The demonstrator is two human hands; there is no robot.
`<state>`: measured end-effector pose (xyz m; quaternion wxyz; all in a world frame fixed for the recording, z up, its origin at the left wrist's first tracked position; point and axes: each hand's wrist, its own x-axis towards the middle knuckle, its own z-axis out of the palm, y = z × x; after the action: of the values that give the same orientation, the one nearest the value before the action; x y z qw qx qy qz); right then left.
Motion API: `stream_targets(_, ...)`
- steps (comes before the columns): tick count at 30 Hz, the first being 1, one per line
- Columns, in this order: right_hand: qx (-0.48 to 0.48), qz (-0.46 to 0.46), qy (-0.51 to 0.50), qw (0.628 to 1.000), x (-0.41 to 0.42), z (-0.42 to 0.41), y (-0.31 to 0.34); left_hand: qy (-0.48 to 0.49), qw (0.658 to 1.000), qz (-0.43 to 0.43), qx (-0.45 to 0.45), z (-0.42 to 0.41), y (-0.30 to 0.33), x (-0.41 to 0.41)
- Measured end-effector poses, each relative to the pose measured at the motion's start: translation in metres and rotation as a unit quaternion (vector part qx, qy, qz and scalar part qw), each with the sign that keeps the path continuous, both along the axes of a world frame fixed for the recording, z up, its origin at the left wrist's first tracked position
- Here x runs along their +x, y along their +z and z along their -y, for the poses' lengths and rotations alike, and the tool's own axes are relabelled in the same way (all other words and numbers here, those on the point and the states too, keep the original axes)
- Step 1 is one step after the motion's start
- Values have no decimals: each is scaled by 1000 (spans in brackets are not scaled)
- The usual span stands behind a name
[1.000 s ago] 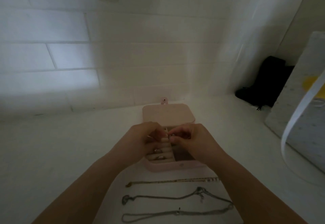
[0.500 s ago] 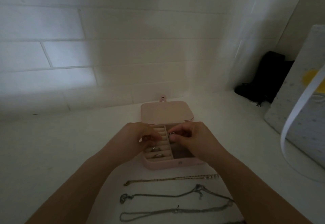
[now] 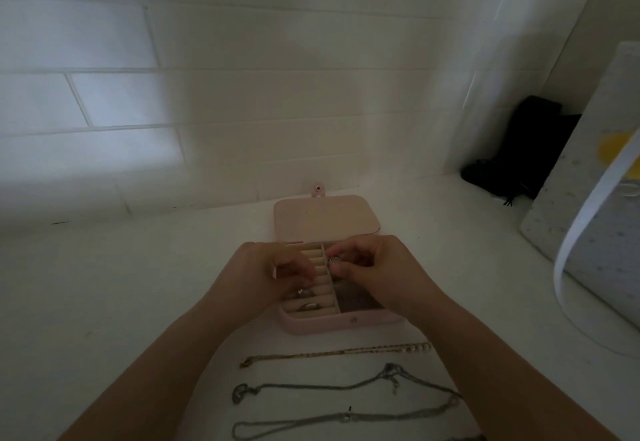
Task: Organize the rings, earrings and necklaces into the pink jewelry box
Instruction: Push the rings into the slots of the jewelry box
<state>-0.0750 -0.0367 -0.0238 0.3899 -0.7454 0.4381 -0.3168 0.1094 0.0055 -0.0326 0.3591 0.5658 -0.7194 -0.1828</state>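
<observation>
While the pink jewelry box [image 3: 337,323] lies open on the white table [image 3: 104,302], lid flat behind it, my right hand [image 3: 377,267] pinches a small ring [image 3: 334,261] over its middle divider. My left hand [image 3: 268,272] curls its fingers over the box's ring rolls; whether it holds anything I cannot tell. Two rings [image 3: 306,298] sit in the near rolls. Three necklaces [image 3: 341,387] lie in front of the box.
</observation>
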Motion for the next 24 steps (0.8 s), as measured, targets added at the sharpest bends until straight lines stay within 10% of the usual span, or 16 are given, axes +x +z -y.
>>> stream_targets(24,-48,-134,67,988,31,-7,11,34,999,-17,18,2,-7,10)
